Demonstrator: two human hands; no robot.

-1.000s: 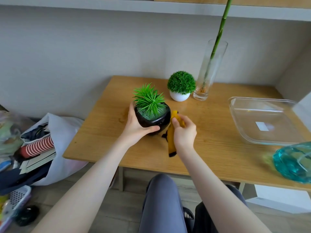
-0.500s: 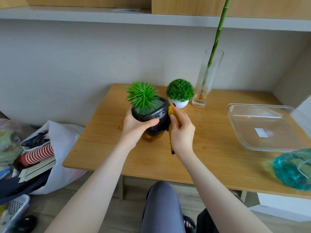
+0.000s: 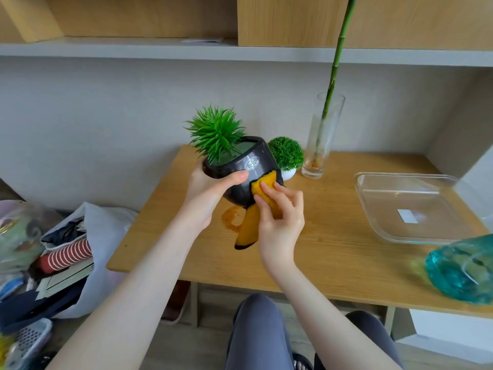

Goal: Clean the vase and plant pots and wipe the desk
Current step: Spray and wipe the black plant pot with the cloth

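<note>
My left hand (image 3: 205, 193) grips a black plant pot (image 3: 240, 169) with a spiky green plant, lifted off the wooden desk (image 3: 333, 252) and tilted to the left. Against the pot's lower right side my right hand (image 3: 280, 217) holds a yellow cloth (image 3: 256, 209), whose loose end hangs down. A brownish ring mark (image 3: 232, 217) shows on the desk under the pot. Behind it stand a small white pot (image 3: 288, 173) with a round green bush and a tall glass vase (image 3: 320, 145) holding a bamboo stalk.
A clear glass tray (image 3: 410, 206) lies on the desk's right side, with a teal glass object (image 3: 461, 271) at the front right edge. Bags and clutter (image 3: 66, 252) sit on the floor to the left. A shelf (image 3: 240, 49) runs above.
My left hand has lifted the black pot off the desk and tilted it. My right hand has brought the cloth up onto the pot's lower side. The ring mark has come into view.
</note>
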